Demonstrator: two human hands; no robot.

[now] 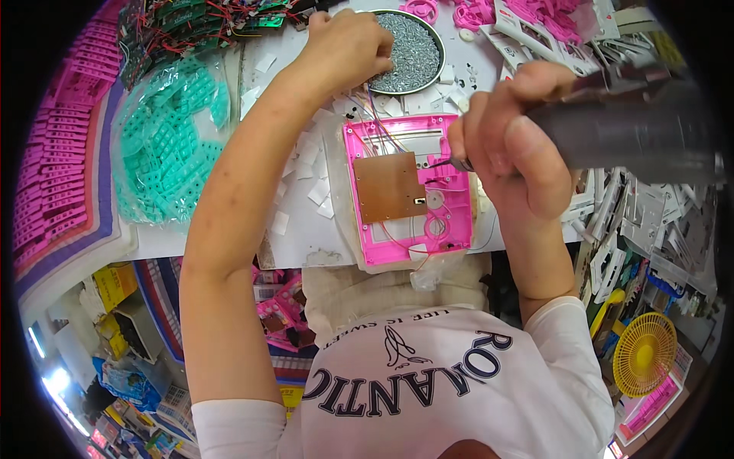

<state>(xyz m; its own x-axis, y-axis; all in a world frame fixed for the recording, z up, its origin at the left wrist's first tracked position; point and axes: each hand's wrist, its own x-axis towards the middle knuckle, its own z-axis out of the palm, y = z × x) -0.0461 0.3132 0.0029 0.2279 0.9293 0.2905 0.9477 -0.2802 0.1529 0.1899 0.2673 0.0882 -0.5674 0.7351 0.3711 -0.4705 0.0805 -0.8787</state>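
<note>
My left hand [348, 50] reaches over the left edge of a round metal dish [443, 57] filled with small silvery screws [409, 53]. Its fingers curl in at the screws, and what they pinch is hidden. In my right hand [520, 138] is a dark electric screwdriver [634, 126], its body pointing off to the right. The thin bit slants down to the left beside a brown circuit board [386, 187]; whether it touches anything, I cannot tell. That board lies in an open pink plastic housing [375, 252] with thin coloured wires around it.
A clear bag of turquoise plastic parts [168, 145] lies at left, near stacked pink parts [65, 145]. Green circuit boards with wires [183, 30] sit far left. White plastic parts [634, 214] crowd the right side, with a yellow fan [644, 354] below. Small white pieces [310, 149] litter the table.
</note>
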